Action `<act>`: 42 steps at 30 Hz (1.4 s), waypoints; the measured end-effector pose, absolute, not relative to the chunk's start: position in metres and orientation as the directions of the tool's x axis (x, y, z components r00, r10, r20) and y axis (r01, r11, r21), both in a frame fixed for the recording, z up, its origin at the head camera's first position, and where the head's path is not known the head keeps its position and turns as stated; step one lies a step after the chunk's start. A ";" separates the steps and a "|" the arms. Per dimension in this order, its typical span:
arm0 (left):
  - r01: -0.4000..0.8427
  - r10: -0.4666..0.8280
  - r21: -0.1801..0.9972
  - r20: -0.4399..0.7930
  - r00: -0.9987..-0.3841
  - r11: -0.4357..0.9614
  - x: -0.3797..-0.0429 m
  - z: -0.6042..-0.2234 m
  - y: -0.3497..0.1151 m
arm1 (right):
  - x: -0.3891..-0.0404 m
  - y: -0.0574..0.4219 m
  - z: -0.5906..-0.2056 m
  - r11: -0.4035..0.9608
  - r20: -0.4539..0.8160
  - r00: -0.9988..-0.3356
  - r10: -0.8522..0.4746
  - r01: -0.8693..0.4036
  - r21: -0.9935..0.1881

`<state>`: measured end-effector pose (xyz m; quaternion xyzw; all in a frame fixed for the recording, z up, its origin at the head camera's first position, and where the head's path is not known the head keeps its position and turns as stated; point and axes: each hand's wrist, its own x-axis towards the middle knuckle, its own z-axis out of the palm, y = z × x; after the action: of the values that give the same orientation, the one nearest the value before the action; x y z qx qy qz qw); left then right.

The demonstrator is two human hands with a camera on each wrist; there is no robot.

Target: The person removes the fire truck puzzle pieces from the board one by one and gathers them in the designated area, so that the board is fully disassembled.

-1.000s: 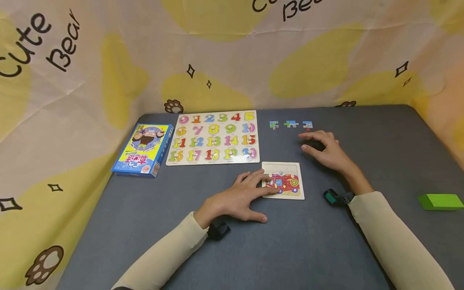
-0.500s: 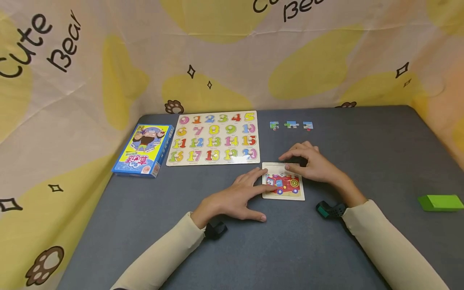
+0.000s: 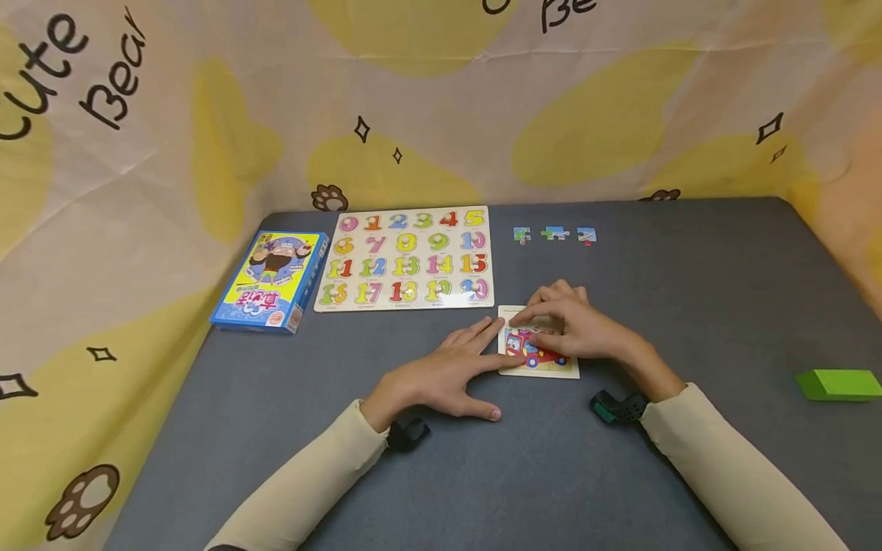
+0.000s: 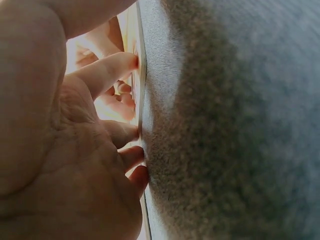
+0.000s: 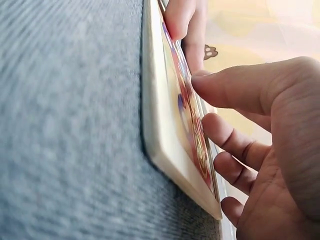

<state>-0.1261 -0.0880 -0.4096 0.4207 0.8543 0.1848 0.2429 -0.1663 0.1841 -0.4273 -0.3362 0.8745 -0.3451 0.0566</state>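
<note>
A small wooden jigsaw board [image 3: 560, 374] with a red truck picture lies flat near the middle of the table. My left hand [image 3: 448, 379] is spread out beside it, fingertips resting on its left side. From the right my right hand [image 3: 577, 327] reaches over the board, covering much of its upper part. In the right wrist view the right thumb [image 5: 215, 88] touches the picture surface, while the other fingers curl loosely along the board's edge. The right thumb and index finger stand apart. Behind the board lie three loose jigsaw pieces [image 3: 555, 233] in a row.
A number board [image 3: 387, 305] stands flat at the back, left of the loose pieces. Next to it, further left, is a blue and yellow box [image 3: 269, 268]. A green block [image 3: 839, 385] sits at the far right. Printed cloth walls rise behind the table.
My right hand has moved left and toward me, from near the loose pieces onto the truck jigsaw. The left hand has stayed on the board's left side.
</note>
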 end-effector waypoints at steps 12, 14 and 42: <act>0.655 0.822 0.508 -0.239 -0.517 0.560 -0.127 -0.409 -0.090 | -0.166 0.181 -0.428 0.537 0.108 -0.761 -0.640 -0.543 -0.646; 0.656 0.822 0.506 -0.237 -0.518 0.559 -0.127 -0.409 -0.090 | -0.166 0.180 -0.428 0.535 0.104 -0.762 -0.639 -0.538 -0.651; 0.675 0.835 0.503 -0.218 -0.506 0.540 -0.127 -0.409 -0.090 | -0.165 0.179 -0.427 0.508 0.111 -0.736 -0.668 -0.560 -0.655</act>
<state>-0.1273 -0.0900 -0.4092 0.4446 0.8488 0.1798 0.2224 -0.1649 0.1793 -0.4267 -0.3548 0.8649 -0.3465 0.0779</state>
